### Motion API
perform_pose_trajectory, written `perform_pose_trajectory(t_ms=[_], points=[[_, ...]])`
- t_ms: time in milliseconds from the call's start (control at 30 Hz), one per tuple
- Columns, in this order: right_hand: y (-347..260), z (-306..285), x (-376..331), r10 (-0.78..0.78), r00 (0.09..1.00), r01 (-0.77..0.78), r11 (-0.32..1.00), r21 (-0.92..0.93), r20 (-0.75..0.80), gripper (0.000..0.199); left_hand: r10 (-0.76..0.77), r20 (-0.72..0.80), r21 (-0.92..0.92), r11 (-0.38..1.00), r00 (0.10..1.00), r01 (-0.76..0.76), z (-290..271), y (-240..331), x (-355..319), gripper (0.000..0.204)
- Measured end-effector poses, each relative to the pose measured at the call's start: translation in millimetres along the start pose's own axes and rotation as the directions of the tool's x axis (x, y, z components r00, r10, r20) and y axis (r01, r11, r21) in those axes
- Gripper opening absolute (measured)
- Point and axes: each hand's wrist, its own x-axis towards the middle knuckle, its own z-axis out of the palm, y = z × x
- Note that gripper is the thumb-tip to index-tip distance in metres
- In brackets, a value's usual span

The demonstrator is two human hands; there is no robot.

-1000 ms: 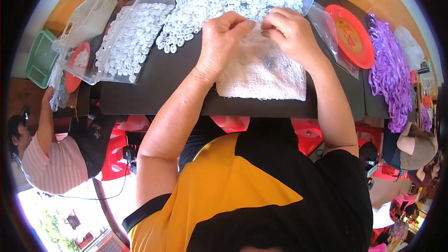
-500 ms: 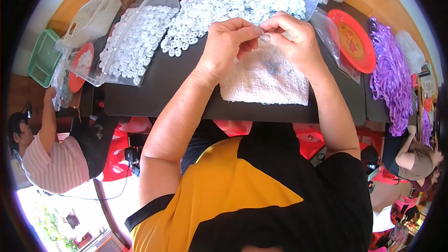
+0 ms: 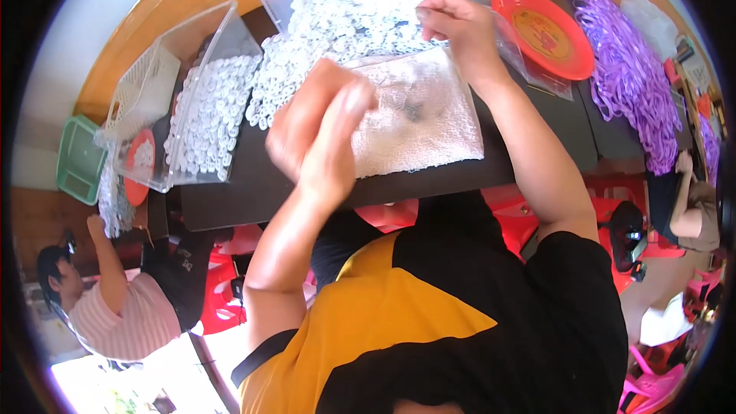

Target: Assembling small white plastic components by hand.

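Drawn apart since, left hand (image 3: pixel 316 126) is blurred, half-curled by the towel (image 3: pixel 433 134); right hand (image 3: pixel 464 29) curls; neither grip is clear.

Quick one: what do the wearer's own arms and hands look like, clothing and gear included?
Short sleeves: left sleeve yellow with a black hem band, right sleeve plain black. Left forearm and right forearm bare, no watch or cable visible. Left hand and right hand ungloved; left is motion-blurred, so finer detail can't be read.
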Motion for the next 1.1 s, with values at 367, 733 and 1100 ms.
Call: perform_pose_trajectory(t_ms=[367, 733, 1100], points=[[6.5, 0.4, 2.2, -0.039, 0.999, 0.039, 0.998, 0.043, 0.003, 0.007, 0.568, -0.144, -0.799, 0.417, 0.810, -0.434, 7.2, 104.9, -53.7, 0.024], [-2.8, -9.2, 4.3, 0.268, 0.957, -0.280, 0.955, 0.103, 0.114, 0.012, 0.245, 0.459, 0.334, 0.843, 0.854, -0.422, 60.5, -26.8, 8.7, 0.016], [13.5, -4.1, 6.0, 0.422, 0.902, -0.426, 0.904, 0.033, 0.091, 0.011, -0.163, 0.398, 0.779, 0.580, 0.903, -0.238, 58.0, -140.1, 79.2, 0.021]])
